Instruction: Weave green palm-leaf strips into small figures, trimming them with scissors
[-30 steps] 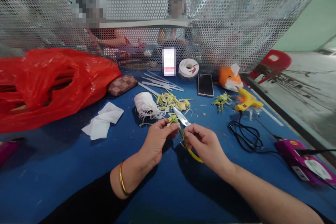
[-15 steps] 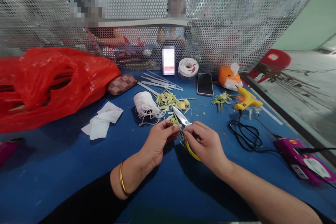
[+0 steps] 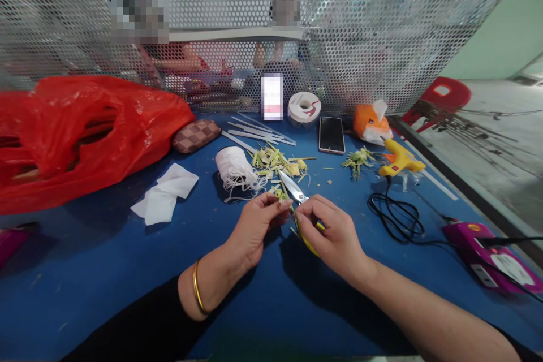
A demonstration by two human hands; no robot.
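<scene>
My left hand (image 3: 254, 229) is closed in a pinch on a small green-yellow leaf piece (image 3: 279, 194) just above the blue table (image 3: 106, 271). My right hand (image 3: 328, 232) is closed too, its fingertips meeting the left hand's at that same piece. Scissors (image 3: 292, 188) with yellow handles lie under my right hand, their blades pointing away toward a heap of leaf cuttings (image 3: 275, 162). A bundle of white thread (image 3: 235, 169) lies left of the cuttings.
A red plastic bag (image 3: 85, 130) fills the left. White tissue (image 3: 163, 195), a checked pouch (image 3: 195, 134), white strips (image 3: 254, 130), a tape roll (image 3: 304, 108), a phone (image 3: 331, 135), a yellow glue gun (image 3: 399, 161) with black cord, and a purple device (image 3: 492, 260) surround me. Two people sit behind the perforated screen (image 3: 382, 28).
My right hand has slid slightly forward over the scissor handles, hiding more of the yellow loop. The leaf piece in my left fingers shows less. Otherwise little has moved.
</scene>
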